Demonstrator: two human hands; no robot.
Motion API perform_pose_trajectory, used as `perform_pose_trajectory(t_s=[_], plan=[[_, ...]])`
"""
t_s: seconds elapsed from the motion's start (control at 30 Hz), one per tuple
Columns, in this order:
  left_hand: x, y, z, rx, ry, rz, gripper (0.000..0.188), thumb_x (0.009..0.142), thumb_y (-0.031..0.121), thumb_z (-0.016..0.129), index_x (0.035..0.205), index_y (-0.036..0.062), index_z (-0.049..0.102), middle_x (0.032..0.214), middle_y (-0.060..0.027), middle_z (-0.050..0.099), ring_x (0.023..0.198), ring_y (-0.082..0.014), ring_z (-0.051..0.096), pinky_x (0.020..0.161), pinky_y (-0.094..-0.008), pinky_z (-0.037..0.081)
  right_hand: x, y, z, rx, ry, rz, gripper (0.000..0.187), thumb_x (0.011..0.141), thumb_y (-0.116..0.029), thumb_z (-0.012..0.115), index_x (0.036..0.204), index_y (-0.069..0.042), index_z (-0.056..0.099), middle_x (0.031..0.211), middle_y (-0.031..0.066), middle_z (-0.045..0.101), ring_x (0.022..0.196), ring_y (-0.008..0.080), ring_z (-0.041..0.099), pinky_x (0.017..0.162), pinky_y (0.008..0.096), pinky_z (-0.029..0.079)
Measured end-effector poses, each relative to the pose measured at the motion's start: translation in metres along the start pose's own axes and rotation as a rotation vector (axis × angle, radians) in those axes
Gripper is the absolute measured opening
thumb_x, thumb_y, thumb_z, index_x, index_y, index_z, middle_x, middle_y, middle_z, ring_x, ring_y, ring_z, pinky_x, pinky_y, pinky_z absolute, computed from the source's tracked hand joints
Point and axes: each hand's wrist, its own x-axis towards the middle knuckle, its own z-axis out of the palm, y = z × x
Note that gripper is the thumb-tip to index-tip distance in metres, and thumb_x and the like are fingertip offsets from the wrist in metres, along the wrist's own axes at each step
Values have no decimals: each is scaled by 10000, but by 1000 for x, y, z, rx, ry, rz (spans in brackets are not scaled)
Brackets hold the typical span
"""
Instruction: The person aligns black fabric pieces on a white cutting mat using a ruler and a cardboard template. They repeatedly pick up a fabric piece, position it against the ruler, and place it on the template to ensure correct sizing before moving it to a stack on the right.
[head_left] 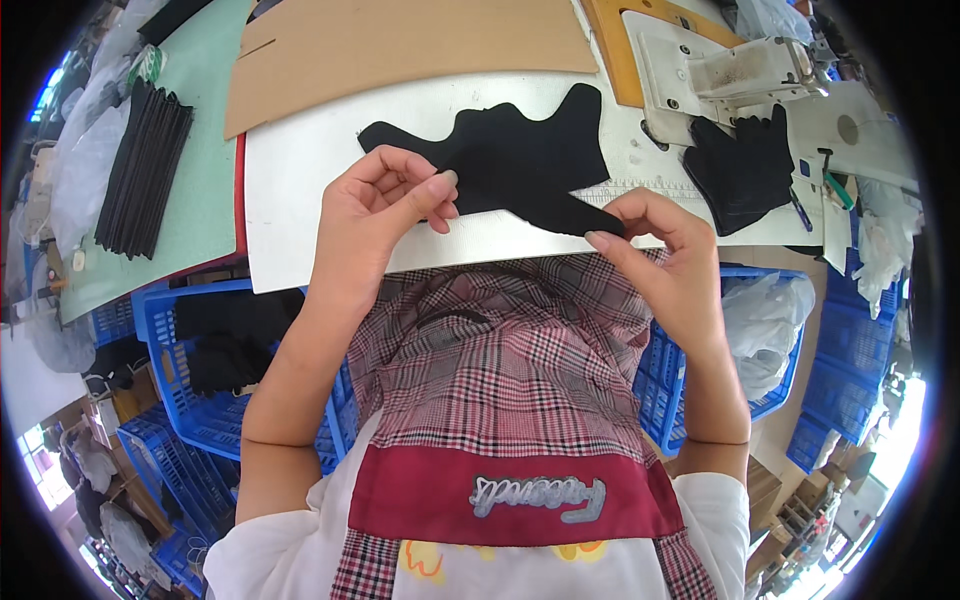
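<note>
A black cut fabric piece [530,135] with wavy, lobed edges lies on the white table in front of me. Its left end passes behind my left hand [375,205], whose thumb and forefinger pinch at the left edge of the cloth; the exact grip is partly hidden. Toward the table's near edge, my right hand [665,240] pinches the tip of a long black flap [565,212] between thumb and fingers. Whether this flap is a separate layer or part of the same piece, I cannot tell.
A sewing machine [740,75] stands at the back right, with black gloves or glove-shaped pieces [740,165] beside it. Brown cardboard [410,50] lies at the back. A black fabric stack [145,170] rests on the green surface at left. Blue crates [165,350] flank my lap.
</note>
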Motion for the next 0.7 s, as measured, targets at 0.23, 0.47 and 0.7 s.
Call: perform_pose_trajectory(t_s=[0.23,0.47,0.7], plan=[[-2,4,7,60,17,41,144,877,32,677,991,3,594,807,-77,648,694,-132,614,664,-260,501,8,-6,-12,-37,122,-112,166,766,26,711,930,5,693,835,54,669,740,117,582,722,245,476],[13,7,5,177,-55,139,287,988,210,569,1161,-18,585,1110,-120,640,984,-164,623,835,-282,505,18,-19,-30,-160,102,-175,154,758,35,697,908,4,689,818,58,664,723,131,575,705,257,472],[18,-11,58,-183,-511,-90,661,1045,494,277,1364,-65,428,1295,-259,561,1139,-309,612,964,-383,493,35,-50,-59,-439,44,-304,93,804,-13,717,879,18,673,788,13,612,747,93,526,693,235,415]])
